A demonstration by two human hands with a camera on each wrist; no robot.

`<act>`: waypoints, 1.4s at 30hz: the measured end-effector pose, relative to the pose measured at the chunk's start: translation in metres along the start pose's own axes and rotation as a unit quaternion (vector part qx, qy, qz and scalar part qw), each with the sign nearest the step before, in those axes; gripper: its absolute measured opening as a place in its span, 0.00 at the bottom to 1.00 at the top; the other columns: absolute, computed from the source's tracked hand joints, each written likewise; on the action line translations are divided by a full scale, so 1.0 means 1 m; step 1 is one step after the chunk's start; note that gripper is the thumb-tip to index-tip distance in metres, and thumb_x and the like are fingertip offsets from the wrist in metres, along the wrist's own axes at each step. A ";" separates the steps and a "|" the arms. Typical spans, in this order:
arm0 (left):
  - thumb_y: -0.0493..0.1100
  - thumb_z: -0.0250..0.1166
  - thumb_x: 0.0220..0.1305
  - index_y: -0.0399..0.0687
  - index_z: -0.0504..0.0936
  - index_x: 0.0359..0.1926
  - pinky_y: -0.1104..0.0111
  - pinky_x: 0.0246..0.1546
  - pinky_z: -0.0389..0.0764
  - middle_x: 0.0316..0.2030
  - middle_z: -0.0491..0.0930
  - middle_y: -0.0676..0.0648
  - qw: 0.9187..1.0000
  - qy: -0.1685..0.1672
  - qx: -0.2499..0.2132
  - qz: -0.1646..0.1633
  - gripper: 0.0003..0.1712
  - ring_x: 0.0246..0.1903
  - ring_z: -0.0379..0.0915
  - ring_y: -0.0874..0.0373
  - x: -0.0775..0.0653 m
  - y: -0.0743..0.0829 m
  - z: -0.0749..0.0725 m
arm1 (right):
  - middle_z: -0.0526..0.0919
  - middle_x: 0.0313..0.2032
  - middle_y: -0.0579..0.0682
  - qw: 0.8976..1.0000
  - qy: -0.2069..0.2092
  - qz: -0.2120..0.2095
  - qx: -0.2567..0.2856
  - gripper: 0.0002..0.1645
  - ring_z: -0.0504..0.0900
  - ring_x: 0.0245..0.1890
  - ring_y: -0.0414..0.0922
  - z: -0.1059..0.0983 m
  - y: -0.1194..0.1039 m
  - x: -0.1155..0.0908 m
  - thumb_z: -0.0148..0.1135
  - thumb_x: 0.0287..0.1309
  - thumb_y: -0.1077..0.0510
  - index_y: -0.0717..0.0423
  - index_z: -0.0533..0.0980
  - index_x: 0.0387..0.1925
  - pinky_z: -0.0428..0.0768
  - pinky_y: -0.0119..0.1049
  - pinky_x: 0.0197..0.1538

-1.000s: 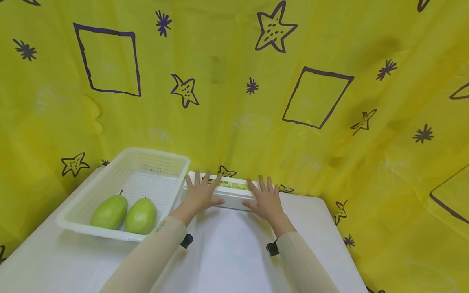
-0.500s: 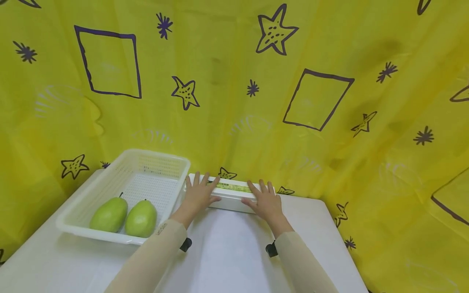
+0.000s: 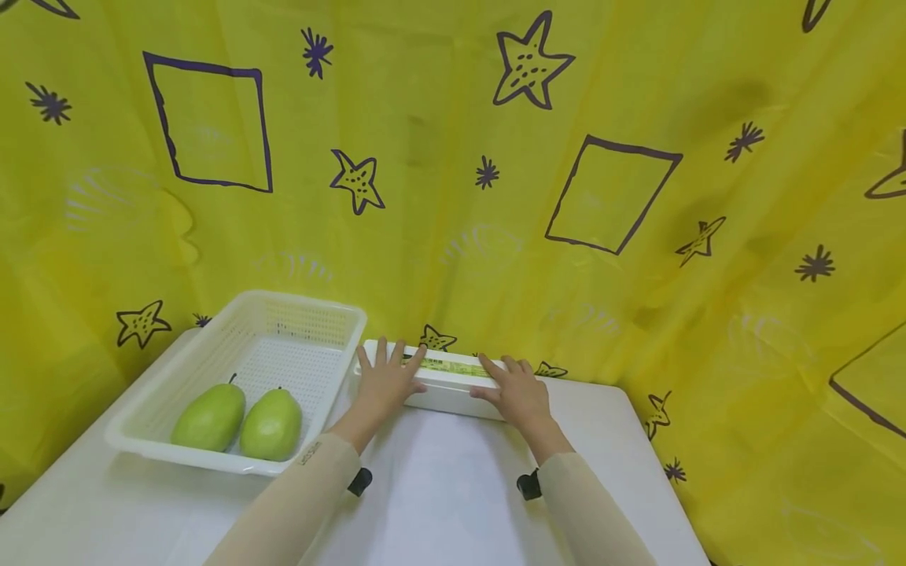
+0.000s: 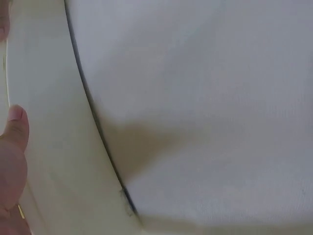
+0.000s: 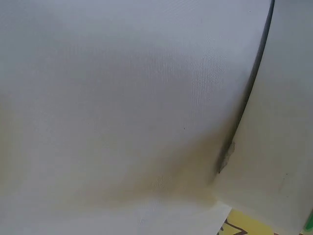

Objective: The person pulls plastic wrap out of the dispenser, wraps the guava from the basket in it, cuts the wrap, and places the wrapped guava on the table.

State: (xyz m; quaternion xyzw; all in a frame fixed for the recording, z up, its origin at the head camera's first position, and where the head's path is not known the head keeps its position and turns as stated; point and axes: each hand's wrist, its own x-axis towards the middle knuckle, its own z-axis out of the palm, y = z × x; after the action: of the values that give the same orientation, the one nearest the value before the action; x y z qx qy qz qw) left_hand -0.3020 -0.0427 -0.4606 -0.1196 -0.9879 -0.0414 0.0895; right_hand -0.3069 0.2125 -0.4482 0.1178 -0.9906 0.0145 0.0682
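A long white box with a yellow-green printed label along its top lies at the back of the table. My left hand holds its left part, fingers over the top to the far edge and thumb at the front. In the left wrist view, that thumb lies along the box's upper front edge. My right hand grips the right end likewise, its fingers bent over the top. The right wrist view shows the box's side but no fingers. Whatever the fingertips touch behind the box is hidden.
A white plastic basket stands left of the box, close to its left end. Inside lie two green pears with dark stems. A yellow patterned curtain hangs right behind the white table.
The right fingers have come down and bent over the box. The left hand has settled slightly. The box has shifted a little toward me; the basket and pears stay put.
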 end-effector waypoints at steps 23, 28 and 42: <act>0.68 0.58 0.62 0.64 0.63 0.74 0.26 0.62 0.53 0.71 0.64 0.38 0.999 0.047 0.014 0.019 0.42 0.71 0.52 0.30 -0.035 0.018 -0.001 | 0.66 0.71 0.57 1.000 0.002 -0.003 0.023 0.46 0.63 0.69 0.64 -0.008 0.002 -0.042 0.49 0.58 0.20 0.29 0.60 0.74 0.78 0.64 0.49; 0.69 0.59 0.61 0.65 0.64 0.74 0.26 0.61 0.55 0.70 0.65 0.39 0.998 0.061 0.023 0.019 0.42 0.71 0.54 0.30 -0.045 0.018 -0.001 | 0.66 0.71 0.56 1.000 0.011 -0.001 0.023 0.46 0.63 0.70 0.62 -0.005 0.000 -0.050 0.49 0.58 0.20 0.28 0.61 0.74 0.79 0.63 0.49; 0.70 0.62 0.58 0.63 0.68 0.72 0.28 0.58 0.61 0.66 0.68 0.38 0.995 0.088 0.038 0.034 0.42 0.68 0.58 0.30 -0.069 0.019 -0.007 | 0.69 0.69 0.56 0.999 0.019 -0.006 0.025 0.45 0.67 0.67 0.61 -0.009 -0.008 -0.072 0.48 0.58 0.19 0.30 0.64 0.73 0.80 0.63 0.46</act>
State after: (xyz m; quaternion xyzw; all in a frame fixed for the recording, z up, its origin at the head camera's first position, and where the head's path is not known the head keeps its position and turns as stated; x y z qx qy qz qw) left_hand -0.2299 -0.0405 -0.4660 -0.1459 -0.9723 -0.0114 0.1823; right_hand -0.2343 0.2218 -0.4494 0.1254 -0.9876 0.0408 0.0847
